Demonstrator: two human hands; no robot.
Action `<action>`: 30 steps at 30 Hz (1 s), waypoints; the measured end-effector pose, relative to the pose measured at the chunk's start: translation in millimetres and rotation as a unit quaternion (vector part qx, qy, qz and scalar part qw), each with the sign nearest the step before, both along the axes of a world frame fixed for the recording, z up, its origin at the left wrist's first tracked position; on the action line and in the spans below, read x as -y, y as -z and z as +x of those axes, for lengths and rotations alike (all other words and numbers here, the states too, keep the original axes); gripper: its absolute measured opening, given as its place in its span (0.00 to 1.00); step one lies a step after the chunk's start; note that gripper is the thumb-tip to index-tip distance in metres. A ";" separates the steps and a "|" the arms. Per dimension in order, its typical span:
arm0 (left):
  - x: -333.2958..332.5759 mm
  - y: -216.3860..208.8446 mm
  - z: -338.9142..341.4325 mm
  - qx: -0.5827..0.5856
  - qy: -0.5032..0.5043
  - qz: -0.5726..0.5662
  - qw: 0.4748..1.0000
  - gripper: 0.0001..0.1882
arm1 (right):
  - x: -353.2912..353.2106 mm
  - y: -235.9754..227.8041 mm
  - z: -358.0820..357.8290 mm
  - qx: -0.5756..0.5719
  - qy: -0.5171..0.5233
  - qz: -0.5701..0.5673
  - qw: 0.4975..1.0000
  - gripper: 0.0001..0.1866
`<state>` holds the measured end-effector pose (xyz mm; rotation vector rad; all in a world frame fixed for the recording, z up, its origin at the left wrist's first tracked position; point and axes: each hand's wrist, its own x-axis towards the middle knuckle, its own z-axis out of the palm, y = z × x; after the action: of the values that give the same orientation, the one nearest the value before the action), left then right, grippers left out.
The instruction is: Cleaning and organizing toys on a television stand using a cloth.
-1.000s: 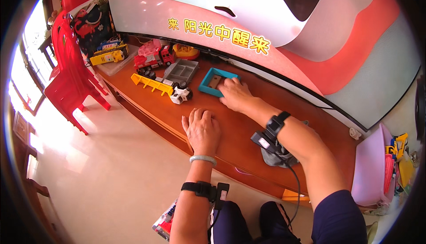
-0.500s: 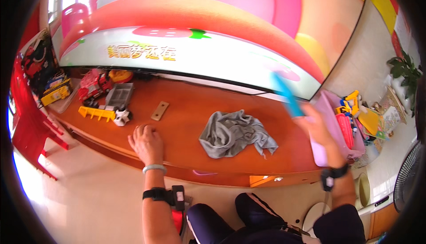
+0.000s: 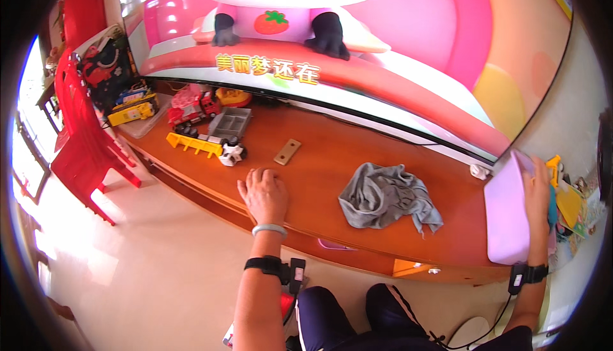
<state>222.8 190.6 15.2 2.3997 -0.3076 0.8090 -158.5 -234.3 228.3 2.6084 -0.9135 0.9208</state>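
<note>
meanwhile left hand [image 3: 265,195] flat, empty on wooden cabinet [image 3: 332,159]; right hand [image 3: 541,188] seemingly clamped around pink bin [image 3: 506,217]

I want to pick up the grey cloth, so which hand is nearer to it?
Left. The left hand lies flat on the wooden shelf left of the grey cloth; the right hand is far right, behind a pink box.

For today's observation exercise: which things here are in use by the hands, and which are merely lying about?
In use: right hand reaching into the pink storage bin; left hand flat on the wooden cabinet top.

Lying about: grey cloth, small tan block, yellow toy truck, red chairs.
</note>
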 end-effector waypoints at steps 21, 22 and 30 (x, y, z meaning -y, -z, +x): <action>6.0 -4.7 1.6 -0.025 0.008 -0.018 0.999 0.07 | -228.9 146.1 479.5 -0.313 -0.506 0.078 0.800 0.17; 1.9 -4.5 1.2 -0.024 0.002 -0.016 1.000 0.07 | -238.0 144.5 480.7 -0.310 -0.510 0.078 0.798 0.14; 1.2 -1.3 1.6 -0.046 0.016 -0.017 0.999 0.12 | -356.6 120.6 523.4 -0.013 -0.495 0.301 0.815 0.17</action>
<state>224.4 189.5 16.5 2.3862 -0.2937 0.6812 364.9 122.3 107.7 3.6953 0.3744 0.8337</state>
